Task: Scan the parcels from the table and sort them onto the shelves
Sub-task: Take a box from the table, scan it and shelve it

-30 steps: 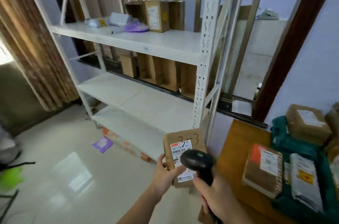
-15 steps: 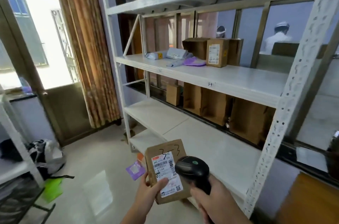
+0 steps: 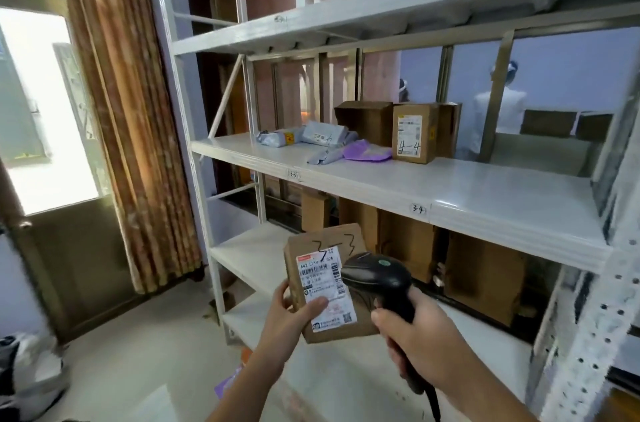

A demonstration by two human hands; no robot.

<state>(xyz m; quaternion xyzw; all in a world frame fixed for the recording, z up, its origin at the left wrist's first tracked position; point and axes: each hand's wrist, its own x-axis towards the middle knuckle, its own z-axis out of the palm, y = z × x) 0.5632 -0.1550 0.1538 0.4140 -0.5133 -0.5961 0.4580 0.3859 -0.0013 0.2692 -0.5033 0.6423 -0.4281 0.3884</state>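
The left hand (image 3: 289,319) holds a small brown parcel (image 3: 325,283) before the white shelves (image 3: 485,200), thumb pressed on its white label; "3-3" is handwritten above the barcode. The right hand (image 3: 420,342) grips a black scanner (image 3: 379,278), its head just beside the label. Shelf-edge tags read "3-3" and "3-4"; a box (image 3: 414,132) on the middle shelf reads "4-4".

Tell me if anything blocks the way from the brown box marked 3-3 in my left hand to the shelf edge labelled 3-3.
Nothing visible does. The brown cardboard box marked 3-3 sits below the white middle shelf, and the stretch by the 3-3 tag is bare; grey mailer bags lie farther back.
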